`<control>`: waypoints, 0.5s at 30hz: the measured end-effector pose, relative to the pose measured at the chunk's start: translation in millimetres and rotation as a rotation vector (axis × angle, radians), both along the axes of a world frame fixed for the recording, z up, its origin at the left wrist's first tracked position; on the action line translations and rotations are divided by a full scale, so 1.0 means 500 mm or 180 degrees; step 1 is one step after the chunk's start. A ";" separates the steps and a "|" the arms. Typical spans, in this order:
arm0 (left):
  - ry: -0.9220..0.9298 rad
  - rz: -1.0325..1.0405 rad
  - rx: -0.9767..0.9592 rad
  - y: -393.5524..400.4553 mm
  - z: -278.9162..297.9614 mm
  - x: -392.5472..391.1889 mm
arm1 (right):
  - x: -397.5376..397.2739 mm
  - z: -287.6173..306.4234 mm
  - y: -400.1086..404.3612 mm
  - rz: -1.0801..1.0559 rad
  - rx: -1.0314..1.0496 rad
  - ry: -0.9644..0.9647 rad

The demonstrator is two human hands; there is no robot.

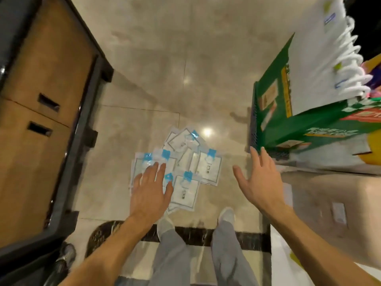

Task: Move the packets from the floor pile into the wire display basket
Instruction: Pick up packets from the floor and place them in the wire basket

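A pile of several clear flat packets with blue tabs lies on the glossy tile floor straight ahead. My left hand hovers over the pile's left side with its fingers straight and spread; whether it touches the packets I cannot tell. My right hand is stretched out to the right of the pile, fingers straight, holding nothing. A dark wire mesh side, perhaps the display basket, shows at the right under the green signage.
A green display stand with white goods stands at the right. A dark-framed cart with brown cardboard boxes fills the left. My feet stand just behind the pile on a dark floor stripe.
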State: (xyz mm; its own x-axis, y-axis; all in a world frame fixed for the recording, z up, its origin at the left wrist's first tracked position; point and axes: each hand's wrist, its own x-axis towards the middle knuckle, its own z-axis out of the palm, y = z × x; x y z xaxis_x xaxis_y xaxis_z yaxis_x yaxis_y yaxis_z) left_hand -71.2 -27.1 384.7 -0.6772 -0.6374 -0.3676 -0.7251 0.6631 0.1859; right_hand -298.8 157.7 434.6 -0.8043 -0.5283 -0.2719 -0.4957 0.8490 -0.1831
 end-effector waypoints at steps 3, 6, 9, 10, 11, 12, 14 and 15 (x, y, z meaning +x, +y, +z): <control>-0.0119 -0.0005 0.0008 -0.005 -0.193 -0.035 | -0.040 -0.196 -0.021 0.0029 -0.0061 -0.0015; -0.0179 0.0044 0.0017 -0.014 -0.392 -0.069 | -0.075 -0.405 -0.040 0.0085 -0.0050 -0.0040; -0.0181 0.0147 0.0020 -0.011 -0.593 -0.083 | -0.097 -0.616 -0.045 0.0083 -0.0098 -0.0011; -0.0200 0.0171 0.0038 -0.007 -0.659 -0.086 | -0.104 -0.686 -0.043 0.0067 -0.0095 -0.0011; -0.0227 0.0174 0.0036 -0.004 -0.721 -0.087 | -0.110 -0.752 -0.040 0.0047 -0.0089 -0.0008; -0.0245 0.0168 0.0032 -0.001 -0.784 -0.085 | -0.115 -0.818 -0.035 0.0037 -0.0064 -0.0004; -0.0193 0.0152 0.0037 0.009 -0.904 -0.078 | -0.125 -0.944 -0.019 0.0027 0.0087 0.0016; -0.0178 0.0160 0.0054 0.015 -0.960 -0.070 | -0.126 -1.005 -0.010 0.0019 0.0185 0.0010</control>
State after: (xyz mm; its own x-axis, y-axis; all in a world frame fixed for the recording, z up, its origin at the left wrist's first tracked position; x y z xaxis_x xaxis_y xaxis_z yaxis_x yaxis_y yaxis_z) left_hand -106.3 -19.8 -95.4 -0.6225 -0.6635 -0.4151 -0.7670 0.6226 0.1550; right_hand -362.0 152.6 -68.0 -0.8021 -0.5166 -0.2997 -0.5014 0.8551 -0.1319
